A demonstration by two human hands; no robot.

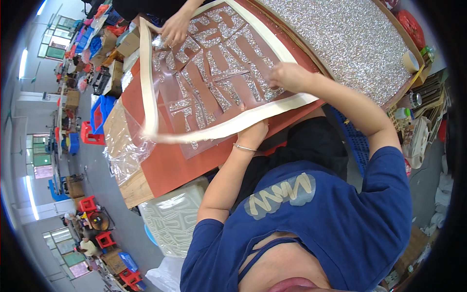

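One cream-bordered frame (204,135) sits over red tabletop (170,170): L hand (255,132) grasps near rim w/ fingers, prob. to steady it; R hand (291,78) fingers half-curled by its R corner, can't tell if pinching.

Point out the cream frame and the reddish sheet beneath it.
Cream frame (214,131): head view, on its edge nearest the person.
Reddish sheet (170,168): head view, on a bare near part.

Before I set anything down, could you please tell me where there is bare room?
The widest bare patch is on the flat red-orange board, between the cream rectangular frame and the crumpled clear plastic film. It is crowded inside the frame, over the brown patterned sheet, with the right hand and a co-worker's hand there.
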